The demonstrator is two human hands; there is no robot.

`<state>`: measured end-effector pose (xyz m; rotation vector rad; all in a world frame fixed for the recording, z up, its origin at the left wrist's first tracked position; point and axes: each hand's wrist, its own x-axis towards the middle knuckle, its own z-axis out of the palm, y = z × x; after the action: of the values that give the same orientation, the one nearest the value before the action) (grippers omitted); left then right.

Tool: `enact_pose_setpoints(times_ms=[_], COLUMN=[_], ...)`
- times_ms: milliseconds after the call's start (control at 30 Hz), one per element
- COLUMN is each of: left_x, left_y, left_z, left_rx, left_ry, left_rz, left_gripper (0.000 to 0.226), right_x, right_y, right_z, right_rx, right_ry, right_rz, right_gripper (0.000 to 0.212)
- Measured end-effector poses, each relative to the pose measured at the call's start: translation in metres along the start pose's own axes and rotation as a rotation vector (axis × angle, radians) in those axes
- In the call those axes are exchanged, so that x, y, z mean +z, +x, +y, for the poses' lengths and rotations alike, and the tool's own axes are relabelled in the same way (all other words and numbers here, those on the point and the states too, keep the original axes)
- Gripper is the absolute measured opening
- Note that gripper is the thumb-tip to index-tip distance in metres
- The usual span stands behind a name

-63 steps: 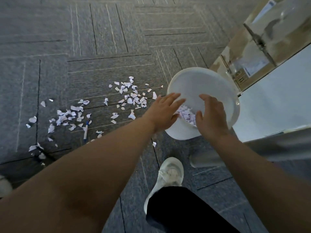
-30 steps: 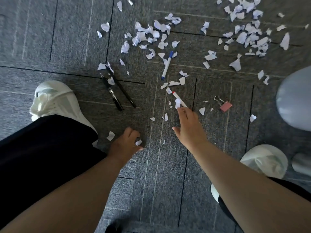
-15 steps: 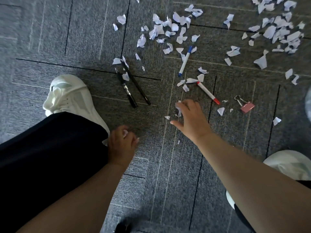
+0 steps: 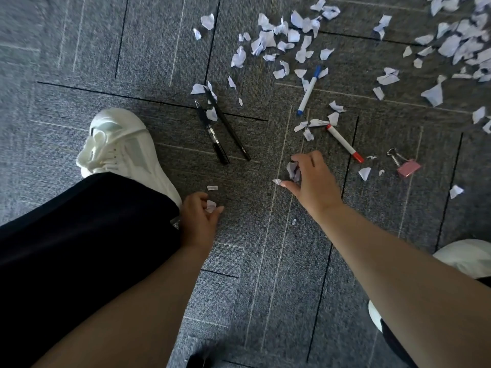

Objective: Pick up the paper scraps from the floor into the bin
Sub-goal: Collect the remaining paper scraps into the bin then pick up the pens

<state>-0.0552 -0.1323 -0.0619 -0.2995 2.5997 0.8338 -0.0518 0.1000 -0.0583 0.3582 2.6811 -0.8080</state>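
Note:
Several torn white paper scraps (image 4: 281,41) lie scattered over the grey carpet, thickest at the top and top right. My left hand (image 4: 198,221) is low on the carpet beside my left shoe, its fingers curled around a small scrap (image 4: 211,205). My right hand (image 4: 312,181) is further right, fingers closed on a bunch of scraps (image 4: 293,170), with one more scrap (image 4: 276,181) at its thumb tip. A tiny scrap (image 4: 212,187) lies just above the left hand. The bin is out of view.
Two black pens (image 4: 221,128) lie crossed above my hands. A blue-capped marker (image 4: 308,91), a red-capped marker (image 4: 344,143) and a pink binder clip (image 4: 406,166) lie among the scraps. My white shoes (image 4: 119,147) (image 4: 467,257) flank the hands.
I turned from the bin to the floor. Both hands came down to the carpet and closed on scraps. In the last half second the right hand gathered more paper into its fingers.

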Motion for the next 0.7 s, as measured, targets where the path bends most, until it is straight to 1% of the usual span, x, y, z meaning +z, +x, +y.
enact_pose_setpoints(times_ms=[100, 167, 233, 333, 400, 467, 600, 700], left_x=[0.001, 0.000, 0.001, -0.002, -0.003, -0.005, -0.004, -0.003], left_y=[0.000, 0.001, 0.002, 0.005, 0.010, 0.015, 0.017, 0.017], left_z=[-0.001, -0.001, -0.002, 0.002, 0.005, 0.009, 0.010, 0.010], left_rx=[0.029, 0.036, 0.020, 0.032, 0.058, 0.076, 0.078, 0.091], left_ry=[0.008, -0.006, -0.065, -0.100, -0.102, -0.093, -0.017, 0.043], left_rz=[0.010, 0.014, 0.010, 0.020, 0.005, -0.012, -0.009, 0.014], left_gripper=[0.024, 0.021, 0.026, 0.052, 0.059, 0.054, 0.023, 0.016], right_x=[0.002, 0.003, 0.003, 0.001, -0.001, -0.001, 0.000, 0.002], right_y=[0.001, -0.001, -0.004, -0.005, -0.003, 0.001, 0.005, 0.005], right_z=[0.002, 0.003, 0.004, 0.004, 0.003, 0.002, 0.001, 0.002], right_rx=[-0.010, -0.032, -0.029, -0.013, -0.016, -0.018, -0.032, -0.065], right_ry=[0.019, 0.021, 0.008, -0.023, -0.042, -0.055, -0.087, -0.123], right_rz=[0.024, 0.041, 0.062, 0.061, 0.033, 0.023, 0.024, 0.024], right_gripper=[0.039, 0.034, 0.036, 0.053, 0.061, 0.061, 0.046, 0.037])
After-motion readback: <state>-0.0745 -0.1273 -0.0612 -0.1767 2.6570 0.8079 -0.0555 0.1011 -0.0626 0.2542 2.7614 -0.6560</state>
